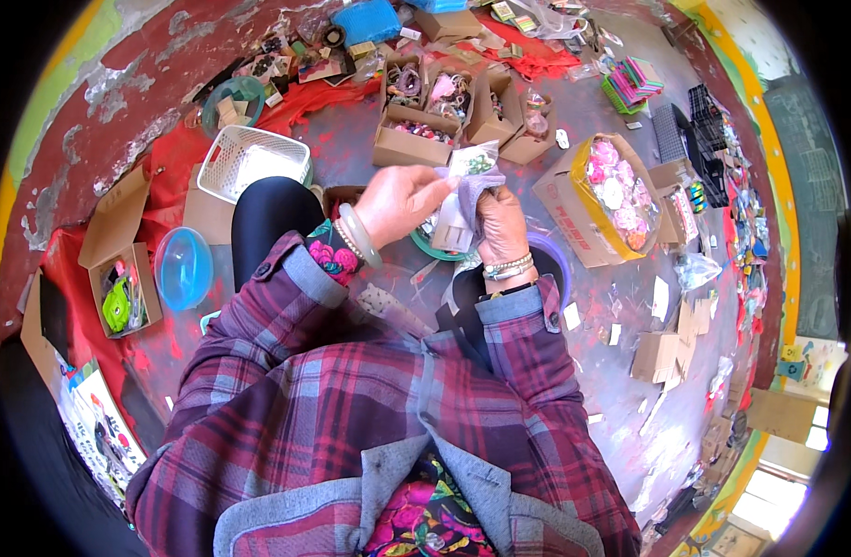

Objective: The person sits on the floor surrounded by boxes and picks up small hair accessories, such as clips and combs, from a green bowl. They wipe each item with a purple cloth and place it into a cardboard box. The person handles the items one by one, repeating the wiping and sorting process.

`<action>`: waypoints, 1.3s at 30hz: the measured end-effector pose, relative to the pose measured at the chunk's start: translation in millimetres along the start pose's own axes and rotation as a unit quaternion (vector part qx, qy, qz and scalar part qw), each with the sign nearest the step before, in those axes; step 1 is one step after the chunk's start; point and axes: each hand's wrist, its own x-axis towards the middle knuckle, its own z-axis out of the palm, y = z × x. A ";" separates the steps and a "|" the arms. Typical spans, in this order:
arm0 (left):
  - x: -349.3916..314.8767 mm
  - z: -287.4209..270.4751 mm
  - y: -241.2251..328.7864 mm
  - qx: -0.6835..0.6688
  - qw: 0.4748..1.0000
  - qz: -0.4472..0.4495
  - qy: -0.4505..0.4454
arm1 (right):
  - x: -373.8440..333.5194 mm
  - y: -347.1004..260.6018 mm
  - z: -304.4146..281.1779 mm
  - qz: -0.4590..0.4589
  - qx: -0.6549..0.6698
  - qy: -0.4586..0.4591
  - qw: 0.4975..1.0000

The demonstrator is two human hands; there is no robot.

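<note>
In front of my lap, my right hand (504, 227) is closed on a soft mauve-grey cloth piece (476, 190), its kind unclear. A white card (455, 223) hangs beside it between my hands. My left hand (402, 202) reaches in from the left with fingers pinched together at the card's edge; whatever is between the fingertips is hidden. Just beyond the fingers is a clear packet (472, 160) with something green inside. Below the hands, a green-rimmed basin (433, 249) shows in part, and a purple ring-shaped rim (560, 265) curves by my right wrist.
Open cartons of small accessories (414, 137) stand ahead. A carton of pink and white artificial flowers (578, 200) is at right. Left are a white basket (223, 167), a blue plastic basin (184, 269) and a carton with a green item (119, 302). Cardboard pieces (671, 348) litter the right floor.
</note>
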 end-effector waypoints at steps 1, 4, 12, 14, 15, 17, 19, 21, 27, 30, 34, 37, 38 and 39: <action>0.4 -5.4 6.2 0.092 0.995 -0.046 0.015 | 0.1 -1.2 -1.3 0.002 -0.003 0.000 1.000; 8.3 -4.5 -5.6 0.039 0.991 0.073 0.103 | 1.1 -0.3 -0.1 0.009 -0.012 -0.024 1.000; 14.5 26.0 -15.3 -0.423 0.904 0.011 -0.063 | 0.4 5.6 0.3 0.049 -0.040 -0.076 0.995; 13.7 30.4 -15.7 -0.436 0.898 0.017 -0.051 | 2.1 5.8 -3.0 0.068 -0.024 -0.084 0.994; 13.9 31.1 -15.8 -0.442 0.896 0.021 -0.045 | 2.1 3.8 -2.9 0.080 -0.033 -0.085 0.993; 16.2 31.9 -20.7 -0.412 0.910 0.041 -0.030 | 0.6 -2.1 1.0 0.102 -0.052 -0.089 0.989; 16.2 31.0 -20.6 -0.386 0.921 0.052 -0.015 | -0.4 -6.4 3.8 0.131 -0.065 -0.106 0.984; 14.2 27.1 -14.7 -0.384 0.920 0.074 0.010 | -1.1 -5.3 3.6 0.149 -0.078 -0.126 0.978; 16.8 13.7 -13.9 -0.493 0.868 0.060 -0.004 | -5.7 -6.2 9.1 0.189 -0.120 -0.163 0.961; 18.1 12.8 -16.4 -0.505 0.861 0.060 0.008 | -5.1 -5.5 8.3 0.195 -0.132 -0.156 0.959; 18.9 4.7 -9.9 -0.510 0.857 0.060 0.032 | -7.8 -1.8 8.9 0.177 -0.122 -0.167 0.962; 19.1 -0.5 -10.8 -0.505 0.860 0.064 0.023 | -8.9 3.4 7.6 0.154 -0.131 -0.156 0.967; 19.5 -5.2 -10.4 -0.484 0.873 0.060 0.021 | -7.9 0.1 7.8 0.153 -0.143 -0.156 0.965; 19.2 -8.6 -10.1 -0.462 0.885 0.055 0.018 | -7.6 -0.8 6.7 0.152 -0.155 -0.154 0.964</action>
